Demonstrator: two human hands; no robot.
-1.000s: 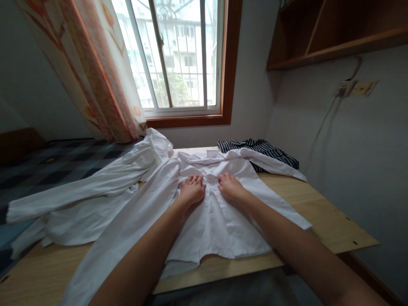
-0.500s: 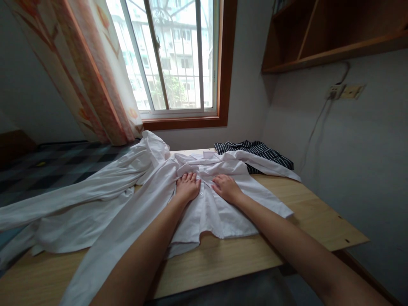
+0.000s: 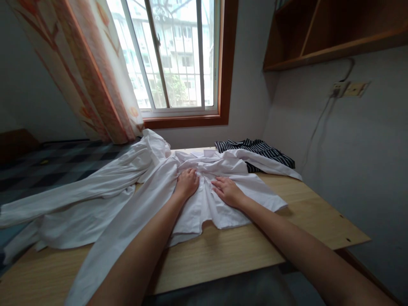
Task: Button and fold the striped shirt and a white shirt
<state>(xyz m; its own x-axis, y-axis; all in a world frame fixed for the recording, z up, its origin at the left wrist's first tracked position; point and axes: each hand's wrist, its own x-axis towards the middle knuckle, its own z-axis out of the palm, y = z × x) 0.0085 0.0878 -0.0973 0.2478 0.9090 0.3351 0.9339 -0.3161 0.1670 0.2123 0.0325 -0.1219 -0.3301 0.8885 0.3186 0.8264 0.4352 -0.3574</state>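
A white button-up shirt [image 3: 219, 212] lies spread on the wooden table, collar toward the window, its front creased into folds between my hands. My left hand [image 3: 187, 182] rests on the shirt just left of the button line, palm down, fingers somewhat bent and close together. On the other side of the buttons, my right hand [image 3: 227, 191] lies on the cloth with its fingers stretched out and slightly apart. One sleeve runs toward me under my left forearm; the other reaches out to the right, over part of a black-and-white striped garment [image 3: 270, 152].
Another white garment [image 3: 95, 208] lies crumpled at the left, partly over the table [image 3: 236, 255] and toward a dark checked bed [image 3: 63, 165]. A curtain [image 3: 95, 76] hangs by the window. A wooden shelf [image 3: 338, 49] and a socket [image 3: 341, 89] are on the right wall.
Both hands stay on the shirt. Its lower hem has slid a little away from me, and the folds between my hands have deepened. The fingers of my left hand have bent closer together.
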